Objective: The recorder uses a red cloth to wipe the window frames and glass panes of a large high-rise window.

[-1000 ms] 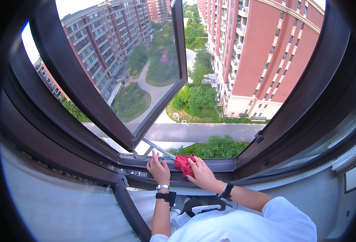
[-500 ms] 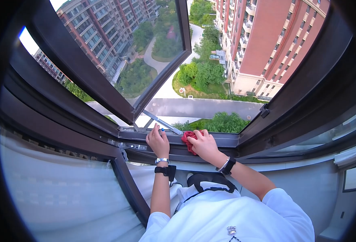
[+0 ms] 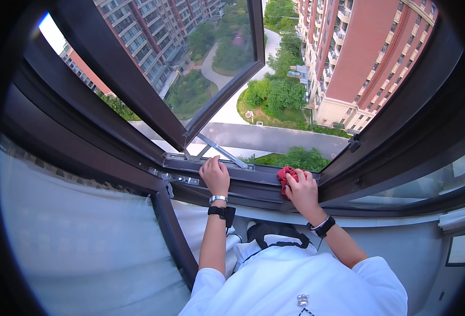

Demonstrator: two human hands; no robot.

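I look down from an open window. My left hand [image 3: 215, 176] rests palm down on the dark lower window frame [image 3: 253, 181], near the metal stay arm [image 3: 219, 151]. My right hand [image 3: 302, 190] presses a red cloth [image 3: 285, 176] against the same frame, further right, toward the corner. The cloth is bunched under my fingers. Both wrists wear dark bands.
The window sash [image 3: 190, 68] swings outward to the left. Metal hinge hardware [image 3: 177, 178] sits left of my left hand. Far below lie a road [image 3: 274, 138], trees and brick buildings. A pale wall [image 3: 74, 237] fills the lower left.
My right hand has slid the red cloth to the right along the frame, away from the left hand. The left hand stayed on the frame.
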